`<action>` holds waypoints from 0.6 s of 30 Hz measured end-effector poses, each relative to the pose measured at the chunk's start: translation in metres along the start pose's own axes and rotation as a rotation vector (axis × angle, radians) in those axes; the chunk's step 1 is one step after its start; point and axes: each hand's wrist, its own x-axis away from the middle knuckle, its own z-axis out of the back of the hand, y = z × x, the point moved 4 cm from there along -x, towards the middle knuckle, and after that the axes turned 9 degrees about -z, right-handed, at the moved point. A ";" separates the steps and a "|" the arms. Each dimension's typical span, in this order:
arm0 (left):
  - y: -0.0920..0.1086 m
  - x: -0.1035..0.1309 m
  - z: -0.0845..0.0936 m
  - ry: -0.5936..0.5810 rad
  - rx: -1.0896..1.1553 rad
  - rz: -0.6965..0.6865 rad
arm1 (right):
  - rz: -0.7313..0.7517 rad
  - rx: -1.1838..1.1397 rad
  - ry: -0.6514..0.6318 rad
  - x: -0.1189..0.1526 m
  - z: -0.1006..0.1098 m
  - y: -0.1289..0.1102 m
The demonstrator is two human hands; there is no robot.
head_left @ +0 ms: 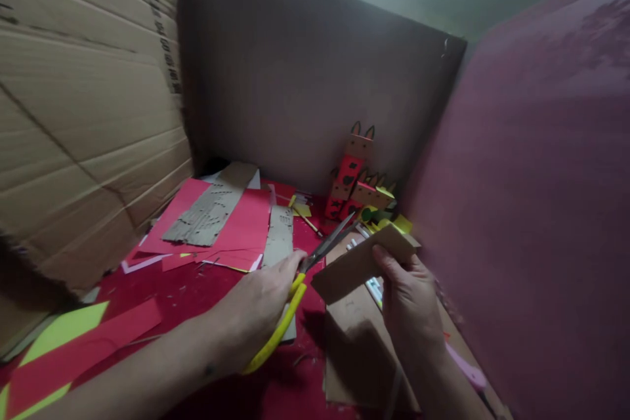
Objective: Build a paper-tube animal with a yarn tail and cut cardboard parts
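Yellow-handled scissors (pixel 296 300) sit in the left hand (pixel 266 298), blades slightly parted; the right hand (pixel 409 292) pinches a cardboard piece (pixel 350 268) beside them, above the red surface (pixel 211 295). Cutting seems underway; another snip would need its edge between the blades.

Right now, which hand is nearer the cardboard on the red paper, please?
Left. The left hand is in front and right of the cardboard; the right hand is farther right.

Our left hand (pixel 263 295), right hand (pixel 411 298) and forearms (pixel 162 357) are bare; our left wrist (pixel 219 351) bears a dark spot (pixel 210 371).
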 end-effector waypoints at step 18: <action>0.002 0.004 -0.019 -0.215 -0.512 0.055 | -0.428 -0.209 -0.084 0.012 -0.005 0.015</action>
